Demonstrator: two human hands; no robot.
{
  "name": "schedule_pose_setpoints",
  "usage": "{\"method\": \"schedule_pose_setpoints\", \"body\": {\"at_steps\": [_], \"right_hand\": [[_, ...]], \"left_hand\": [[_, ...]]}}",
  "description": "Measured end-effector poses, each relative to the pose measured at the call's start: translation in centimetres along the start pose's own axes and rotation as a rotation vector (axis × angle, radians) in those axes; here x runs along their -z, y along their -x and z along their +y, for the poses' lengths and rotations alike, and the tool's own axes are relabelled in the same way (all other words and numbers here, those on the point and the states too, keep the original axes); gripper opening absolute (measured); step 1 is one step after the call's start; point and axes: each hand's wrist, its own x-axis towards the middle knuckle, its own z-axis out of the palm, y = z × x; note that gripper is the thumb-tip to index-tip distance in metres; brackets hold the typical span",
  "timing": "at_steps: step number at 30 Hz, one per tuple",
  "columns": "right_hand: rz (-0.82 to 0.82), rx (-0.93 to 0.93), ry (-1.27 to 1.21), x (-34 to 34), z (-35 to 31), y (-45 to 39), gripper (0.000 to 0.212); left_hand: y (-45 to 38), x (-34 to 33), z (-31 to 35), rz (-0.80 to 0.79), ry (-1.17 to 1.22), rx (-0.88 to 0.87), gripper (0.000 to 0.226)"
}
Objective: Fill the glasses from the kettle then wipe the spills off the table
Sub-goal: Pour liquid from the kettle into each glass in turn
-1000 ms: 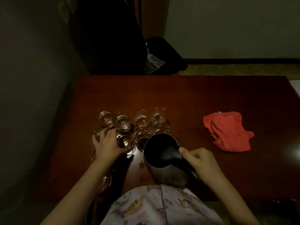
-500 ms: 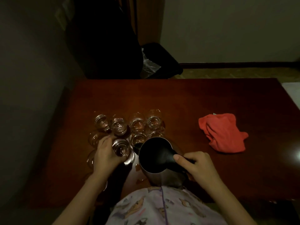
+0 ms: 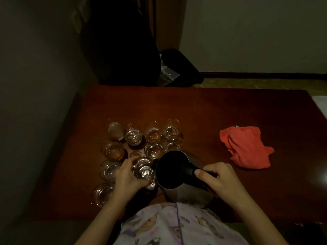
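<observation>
Since a moment ago the left hand has pulled one glass back out of the cluster, right up to the kettle spout. Fingers are wrapped round that glass; the right hand is clamped on the kettle's black handle, kettle tipped toward the glass. Can't tell if water is running, too dark. Most glasses seem to have water in them, so filling looks far along. A wet patch shows near the kettle. Wiping isn't started: the cloth lies untouched, well right on the tabletop.
</observation>
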Motion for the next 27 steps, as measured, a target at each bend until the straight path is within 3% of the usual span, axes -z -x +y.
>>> {"method": "schedule_pose_setpoints", "body": {"at_steps": [6, 16, 27], "right_hand": [[-0.093, 0.022, 0.187, 0.4, -0.6, -0.3, 0.058], [-0.176, 0.028, 0.382, 1.7, -3.3, 0.0, 0.056], [-0.21, -0.023, 0.438, 2.2, -5.0, 0.6, 0.055]], "left_hand": [[0.3, -0.5, -0.4, -0.025, 0.012, 0.011, 0.085], [1.2, -1.2, -0.3, -0.03, 0.089, 0.008, 0.079], [1.5, -1.4, -0.2, -0.02, 0.094, 0.011, 0.082]]}}
